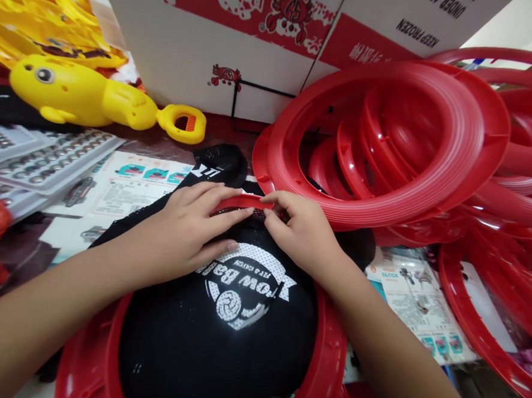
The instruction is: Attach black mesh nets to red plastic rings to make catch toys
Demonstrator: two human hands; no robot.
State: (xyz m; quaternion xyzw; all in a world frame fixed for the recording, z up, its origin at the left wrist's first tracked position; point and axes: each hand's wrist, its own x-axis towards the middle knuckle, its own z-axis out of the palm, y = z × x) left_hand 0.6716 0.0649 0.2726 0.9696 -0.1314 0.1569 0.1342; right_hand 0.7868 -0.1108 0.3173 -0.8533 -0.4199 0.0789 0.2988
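Note:
A red plastic ring [325, 365] lies in front of me with black mesh netting [221, 346] stretched over it; white lettering is printed on the mesh. My left hand [187, 230] rests on the mesh, fingers curled over the ring's far rim [241, 202]. My right hand [302, 231] pinches the same rim edge and the mesh from the right side. Both hands press the netting against the rim.
A heap of red plastic rings [386, 146] is piled at right. A yellow toy [87, 95] lies at the back left, trays of button batteries [47, 161] beside it. Printed leaflets [131, 185] cover the table. A white and red cardboard box [221, 40] stands behind.

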